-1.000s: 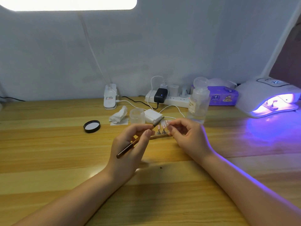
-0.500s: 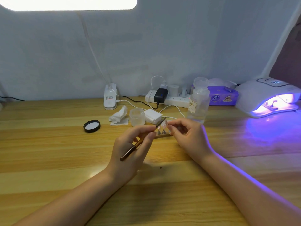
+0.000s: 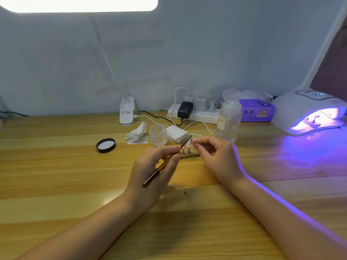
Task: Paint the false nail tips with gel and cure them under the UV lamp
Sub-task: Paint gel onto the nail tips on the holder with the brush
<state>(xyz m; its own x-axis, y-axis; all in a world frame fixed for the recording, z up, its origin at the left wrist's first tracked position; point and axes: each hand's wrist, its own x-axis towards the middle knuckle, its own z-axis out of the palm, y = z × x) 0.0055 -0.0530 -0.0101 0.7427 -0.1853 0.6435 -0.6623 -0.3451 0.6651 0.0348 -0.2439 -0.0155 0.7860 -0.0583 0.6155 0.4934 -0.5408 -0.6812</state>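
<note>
Since a second ago the brush (image 3: 165, 162) has been slid forward in the left hand (image 3: 150, 173), so that its bristle end is now brought right up to the nail tips (image 3: 188, 146), while the right hand (image 3: 216, 156) is kept where it was. The brush handle is pinched between the left thumb and curled fingers, its dark tail pointing back toward the wrist. The nail tips are seen standing on small pegs on a wooden holder (image 3: 189, 156) lying on the desk (image 3: 56, 175), between the two hands; one tip is steadied by the narrow grip of the right thumb and forefinger, though whether it is actually touched by the bristles cannot be told. At the far right of the desk, well apart from the hands, the UV lamp (image 3: 308, 107) is shown lit violet, with another holder faintly visible inside it. Behind the hands are ranged a small clear jar (image 3: 158, 135), a stack of white pads (image 3: 176, 134), a crumpled tissue (image 3: 137, 131), a black lid (image 3: 106, 145), a clear bottle (image 3: 228, 117), a power strip (image 3: 195, 114) and a purple tissue pack (image 3: 257, 112).
</note>
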